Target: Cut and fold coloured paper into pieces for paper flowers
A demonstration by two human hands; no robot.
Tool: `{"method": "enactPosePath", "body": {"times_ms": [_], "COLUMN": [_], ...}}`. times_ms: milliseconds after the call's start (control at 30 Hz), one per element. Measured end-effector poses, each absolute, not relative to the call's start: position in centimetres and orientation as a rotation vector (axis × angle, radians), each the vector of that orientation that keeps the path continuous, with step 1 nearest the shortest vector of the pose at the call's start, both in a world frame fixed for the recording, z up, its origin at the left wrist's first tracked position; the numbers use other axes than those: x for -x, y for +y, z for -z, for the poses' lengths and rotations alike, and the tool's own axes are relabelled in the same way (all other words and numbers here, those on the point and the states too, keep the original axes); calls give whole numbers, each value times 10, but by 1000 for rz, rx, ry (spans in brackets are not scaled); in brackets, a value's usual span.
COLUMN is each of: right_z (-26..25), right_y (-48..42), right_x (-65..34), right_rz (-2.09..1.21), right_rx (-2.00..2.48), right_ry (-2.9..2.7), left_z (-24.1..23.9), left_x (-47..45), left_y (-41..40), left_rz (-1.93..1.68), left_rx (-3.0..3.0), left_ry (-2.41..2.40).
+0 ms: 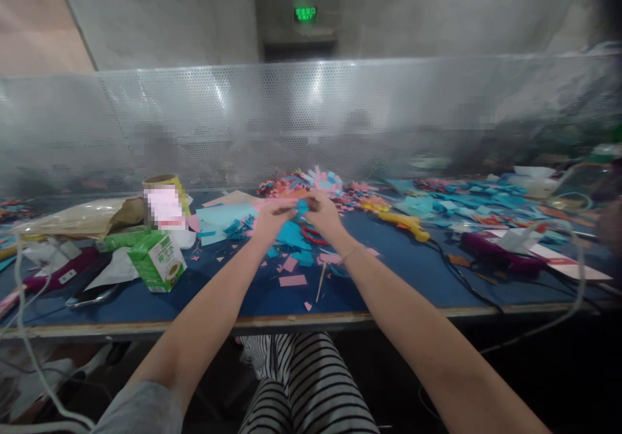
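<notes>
Both my arms reach out over the blue table [413, 272]. My left hand [273, 217] and my right hand [321, 214] meet above a heap of cut paper, their fingers pinched together on a small blue paper piece [302, 207]. Under the hands lie larger blue paper sheets [291, 234] and a red ring-shaped object [311, 234]. Pink scraps [293, 280] and a thin stick [321, 283] lie on the table in front of my wrists.
A green carton [159, 260], a yellow tape roll [168, 184] and a plastic bag [82, 217] are at the left. A yellow glue gun [405, 222] with a black cord lies right of my hands. Paper cuttings [461, 202] cover the right side. A perforated metal screen [311, 116] stands behind.
</notes>
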State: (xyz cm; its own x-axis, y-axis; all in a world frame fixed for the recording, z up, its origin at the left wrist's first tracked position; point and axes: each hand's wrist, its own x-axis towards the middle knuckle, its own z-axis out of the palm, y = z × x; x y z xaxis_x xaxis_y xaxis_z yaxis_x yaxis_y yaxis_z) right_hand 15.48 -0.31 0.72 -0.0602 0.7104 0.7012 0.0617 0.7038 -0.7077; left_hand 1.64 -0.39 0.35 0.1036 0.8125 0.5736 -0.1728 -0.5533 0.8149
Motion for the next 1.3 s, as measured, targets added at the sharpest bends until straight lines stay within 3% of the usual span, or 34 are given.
{"method": "enactPosePath", "body": {"times_ms": [1300], "right_z": [-11], "right_y": [-9], "right_x": [-151], "right_rz": [-747], "right_rx": [722], "right_ry": [-1435], "left_z": [-4], "left_x": [-21], "left_y": [-7], "left_rz": [-1585], "left_rx": [-1414], "left_ry": [746]}}
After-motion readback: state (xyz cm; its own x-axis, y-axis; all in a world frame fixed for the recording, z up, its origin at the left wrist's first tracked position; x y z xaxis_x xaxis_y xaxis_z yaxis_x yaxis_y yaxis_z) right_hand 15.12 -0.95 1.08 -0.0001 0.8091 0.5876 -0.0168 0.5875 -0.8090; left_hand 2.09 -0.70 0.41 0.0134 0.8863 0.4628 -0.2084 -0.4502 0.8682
